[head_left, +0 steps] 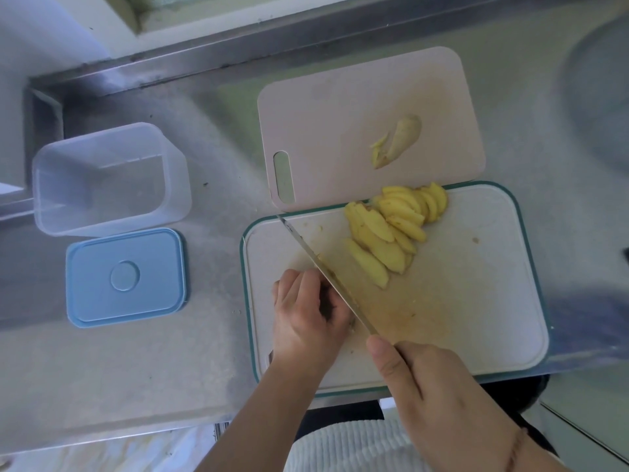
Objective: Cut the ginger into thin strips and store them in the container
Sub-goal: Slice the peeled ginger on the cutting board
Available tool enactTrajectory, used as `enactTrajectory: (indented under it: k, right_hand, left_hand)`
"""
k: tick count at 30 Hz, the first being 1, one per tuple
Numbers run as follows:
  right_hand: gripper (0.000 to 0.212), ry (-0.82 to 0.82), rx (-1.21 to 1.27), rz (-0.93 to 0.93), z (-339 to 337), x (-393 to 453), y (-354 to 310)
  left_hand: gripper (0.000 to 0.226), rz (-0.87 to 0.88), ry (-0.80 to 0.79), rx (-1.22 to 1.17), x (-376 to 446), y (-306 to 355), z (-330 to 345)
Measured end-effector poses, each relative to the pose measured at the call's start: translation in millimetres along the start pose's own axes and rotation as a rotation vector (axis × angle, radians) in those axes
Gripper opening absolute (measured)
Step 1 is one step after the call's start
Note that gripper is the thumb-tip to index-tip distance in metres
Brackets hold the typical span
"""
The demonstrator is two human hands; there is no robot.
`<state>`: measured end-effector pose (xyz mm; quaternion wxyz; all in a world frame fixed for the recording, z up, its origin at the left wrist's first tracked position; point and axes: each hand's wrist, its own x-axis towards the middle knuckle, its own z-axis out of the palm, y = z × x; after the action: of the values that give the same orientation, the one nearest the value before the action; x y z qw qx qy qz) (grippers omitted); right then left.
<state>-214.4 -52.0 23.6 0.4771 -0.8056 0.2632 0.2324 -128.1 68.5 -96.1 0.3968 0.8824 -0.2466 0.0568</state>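
Observation:
Yellow ginger slices (391, 233) lie fanned across the far part of the white, green-rimmed cutting board (476, 301). My right hand (439, 396) grips the handle of a knife (326, 270), whose blade runs diagonally toward the board's far left corner. My left hand (306, 311) sits curled against the left side of the blade, its fingers bent over a small ginger piece that is almost entirely hidden. The clear plastic container (109, 178) stands open and empty on the counter to the left. An uncut ginger chunk (398, 139) rests on the pink board (323, 131) behind.
The container's blue lid (126, 275) lies flat on the steel counter (136, 369) in front of the container. A round sink or basin edge (599, 97) shows at the far right. The counter's front edge runs just below the white board.

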Motion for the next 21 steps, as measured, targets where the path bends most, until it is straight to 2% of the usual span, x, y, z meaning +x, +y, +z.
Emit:
enactTrajectory:
  k: [8, 13, 18, 21]
  right_hand:
    - [0.068, 0.030, 0.018, 0.010, 6.1, 1.5, 3.6]
    - [0.059, -0.012, 0.010, 0.032, 3.0, 3.1, -0.3]
    - [0.058, -0.049, 0.017, 0.045, 1.4, 6.8, -1.4]
    - [0.059, -0.049, 0.005, 0.053, 2.5, 12.7, -4.1]
  left_hand:
    - [0.033, 0.007, 0.000, 0.001, 0.9, 0.3, 0.3]
    - [0.026, 0.008, 0.003, -0.015, 2.3, -0.6, -0.4]
    - [0.030, 0.007, -0.006, -0.009, 1.9, -3.6, 0.8]
    - [0.022, -0.002, 0.016, 0.008, 1.9, -1.8, 1.1]
